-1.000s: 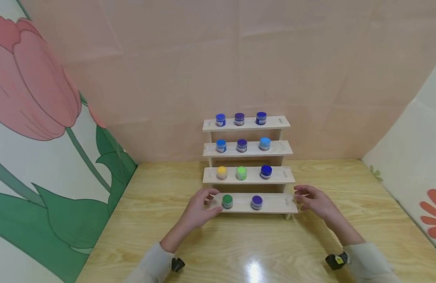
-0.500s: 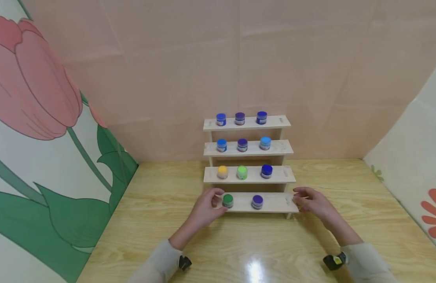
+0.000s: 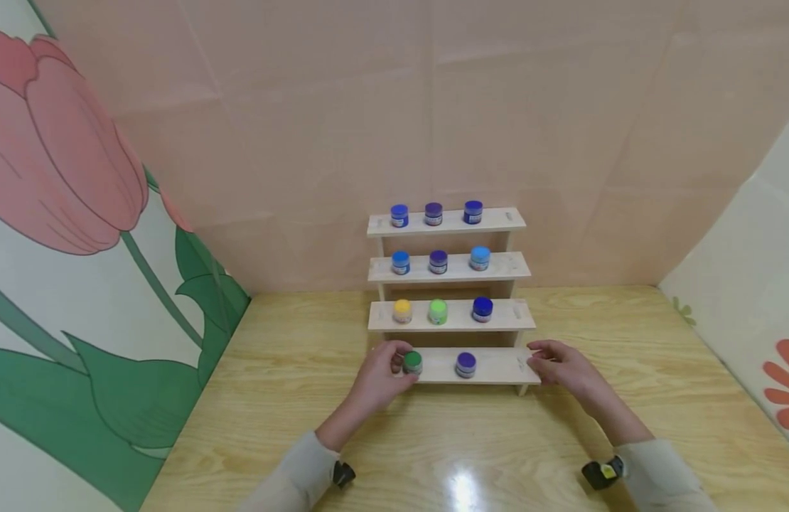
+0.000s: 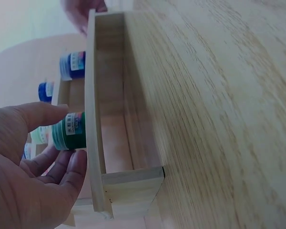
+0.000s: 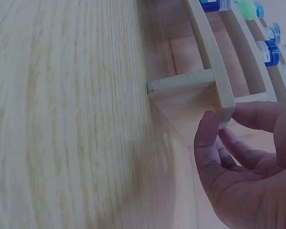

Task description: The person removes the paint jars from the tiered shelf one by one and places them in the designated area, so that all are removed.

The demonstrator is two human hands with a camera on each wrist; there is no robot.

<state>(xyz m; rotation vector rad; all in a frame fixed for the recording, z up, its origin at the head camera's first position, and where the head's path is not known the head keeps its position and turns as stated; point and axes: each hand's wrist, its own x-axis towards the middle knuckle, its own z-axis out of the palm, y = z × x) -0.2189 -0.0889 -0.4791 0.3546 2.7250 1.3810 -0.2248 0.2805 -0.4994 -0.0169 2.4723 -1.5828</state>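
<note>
A small green-lidded jar (image 3: 412, 363) stands at the left of the bottom step of a pale wooden stepped rack (image 3: 497, 366). My left hand (image 3: 383, 375) has thumb and fingers curled round this jar; the left wrist view shows fingers on both its sides, with the green jar (image 4: 70, 131) on the board. At the step's right end, my right hand (image 3: 564, 366) pinches the board's corner; in the right wrist view its fingertips meet the board end (image 5: 224, 107). A purple-lidded jar (image 3: 465, 365) sits on the same step, between the hands.
Higher steps hold several more jars, among them a yellow one (image 3: 402, 311), a light green one (image 3: 438, 311) and a dark blue one (image 3: 482, 309). The rack stands on a wood-grain table (image 3: 305, 334), before a pinkish backdrop (image 3: 305, 142).
My left hand has moved right along the bottom step and closed round the green-lidded jar. My right hand has shifted slightly left onto the board's end. The jars stay in place.
</note>
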